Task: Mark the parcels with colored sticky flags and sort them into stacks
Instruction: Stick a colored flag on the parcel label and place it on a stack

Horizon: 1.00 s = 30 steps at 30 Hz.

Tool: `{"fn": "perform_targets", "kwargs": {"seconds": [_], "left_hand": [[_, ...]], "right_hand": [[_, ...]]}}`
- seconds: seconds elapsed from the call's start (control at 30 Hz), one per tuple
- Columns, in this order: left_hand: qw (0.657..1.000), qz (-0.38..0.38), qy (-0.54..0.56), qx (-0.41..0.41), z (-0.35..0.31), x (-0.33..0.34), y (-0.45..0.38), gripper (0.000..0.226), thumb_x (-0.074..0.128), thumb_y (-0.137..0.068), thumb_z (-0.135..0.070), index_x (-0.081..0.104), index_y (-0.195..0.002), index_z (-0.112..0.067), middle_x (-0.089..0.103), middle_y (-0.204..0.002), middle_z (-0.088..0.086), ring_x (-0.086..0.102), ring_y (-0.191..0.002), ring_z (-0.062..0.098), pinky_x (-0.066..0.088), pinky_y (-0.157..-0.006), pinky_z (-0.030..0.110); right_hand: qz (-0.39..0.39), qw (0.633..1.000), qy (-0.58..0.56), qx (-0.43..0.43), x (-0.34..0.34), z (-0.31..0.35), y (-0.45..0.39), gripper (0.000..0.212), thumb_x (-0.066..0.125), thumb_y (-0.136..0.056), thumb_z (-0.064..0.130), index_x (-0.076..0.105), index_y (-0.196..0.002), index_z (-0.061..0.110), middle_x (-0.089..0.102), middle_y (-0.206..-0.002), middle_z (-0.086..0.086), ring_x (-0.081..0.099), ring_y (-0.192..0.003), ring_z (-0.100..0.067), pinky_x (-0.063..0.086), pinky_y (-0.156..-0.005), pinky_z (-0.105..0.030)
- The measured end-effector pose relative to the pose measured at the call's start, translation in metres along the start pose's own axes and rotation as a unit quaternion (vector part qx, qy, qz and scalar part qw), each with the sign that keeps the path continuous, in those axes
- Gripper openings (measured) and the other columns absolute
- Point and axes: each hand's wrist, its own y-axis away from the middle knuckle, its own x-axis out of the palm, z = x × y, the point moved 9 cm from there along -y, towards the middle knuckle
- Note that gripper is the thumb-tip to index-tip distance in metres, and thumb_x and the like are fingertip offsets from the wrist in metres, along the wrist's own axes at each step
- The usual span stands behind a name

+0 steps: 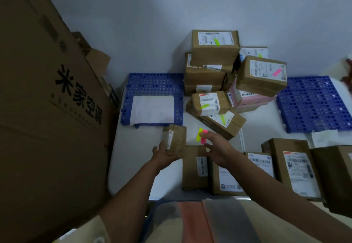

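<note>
The left hand grips a small brown parcel from below, its fingers curled round the lower end, holding it upright above the white tabletop near the left edge. The parcel's label faces left and shows no flag. The right hand reaches forward with fingers spread and relaxed, its fingertips at the sticky flags — a yellow strip and a pink strip lying side by side on the tabletop toward the middle; whether they touch is unclear.

Toward the far edge stands a pile of marked parcels: a tall stack topped by a box with a yellow-green flag on its label, and just right of it a tilted box with a pink flag resting on a pink parcel. In front of these lie two more boxes with yellow flags, leaning on each other.

Along the near edge sit several unflagged parcels, side by side, labels up.

A blue perforated mat with a white sheet of paper on it lies at the far left corner — a second blue mat at the far right. A big cardboard carton with printed characters stands beside the left edge.
</note>
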Motion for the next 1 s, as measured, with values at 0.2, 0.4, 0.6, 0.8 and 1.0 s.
{"fn": "perform_targets", "kwargs": {"seconds": [0.2, 0.4, 0.6, 0.8, 1.0], "left_hand": [[0.997, -0.037, 0.057, -0.026, 0.007, 0.001, -0.007, 0.108, 0.083, -0.068, -0.048, 0.02, -0.153, -0.026, 0.016, -0.156, 0.014, 0.021, -0.144, 0.034, 0.032, -0.115, 0.046], [0.993, -0.069, 0.075, -0.068, -0.012, 0.011, -0.012, 0.118, 0.082, -0.07, -0.046, 0.002, -0.155, -0.031, -0.011, -0.16, 0.017, 0.016, -0.146, 0.038, 0.031, -0.114, 0.047], [0.991, -0.083, -0.045, -0.1, -0.024, 0.014, -0.018, 0.126, 0.08, -0.078, -0.034, -0.02, -0.153, -0.019, -0.023, -0.159, 0.016, 0.017, -0.145, 0.045, 0.027, -0.114, 0.049], [0.989, -0.101, -0.068, -0.079, -0.028, -0.002, -0.015, 0.118, 0.078, -0.078, -0.036, -0.008, -0.154, -0.01, 0.011, -0.156, 0.02, 0.028, -0.139, 0.043, 0.03, -0.112, 0.046], [0.981, -0.148, -0.087, 0.089, -0.067, -0.056, 0.011, 0.106, 0.079, -0.074, -0.035, 0.011, -0.153, -0.015, 0.025, -0.148, 0.014, 0.036, -0.131, 0.038, 0.038, -0.105, 0.046]], "right_hand": [[-0.028, 0.999, -0.038, 0.0, -0.022, -0.002, 0.005, 0.008, 0.06, -0.093, 0.014, 0.065, -0.099, 0.014, 0.061, -0.096, -0.004, 0.053, -0.104, -0.021, 0.039, -0.103, -0.044], [-0.046, 0.997, -0.063, 0.013, -0.031, -0.009, 0.003, 0.016, 0.06, -0.094, 0.015, 0.062, -0.11, 0.016, 0.061, -0.103, -0.004, 0.055, -0.105, -0.021, 0.038, -0.11, -0.045], [-0.047, 0.996, -0.074, 0.011, -0.035, -0.011, -0.001, 0.032, 0.06, -0.094, 0.015, 0.057, -0.125, 0.011, 0.062, -0.108, -0.007, 0.057, -0.111, -0.024, 0.039, -0.11, -0.046], [-0.049, 0.996, -0.079, 0.005, -0.035, -0.006, -0.005, 0.033, 0.062, -0.093, 0.013, 0.058, -0.125, 0.008, 0.063, -0.118, -0.012, 0.057, -0.113, -0.025, 0.042, -0.107, -0.046], [-0.03, 0.993, -0.112, 0.01, -0.028, 0.01, -0.019, 0.014, 0.058, -0.094, 0.012, 0.062, -0.107, 0.012, 0.054, -0.125, -0.011, 0.054, -0.118, -0.035, 0.046, -0.099, -0.05]]}}
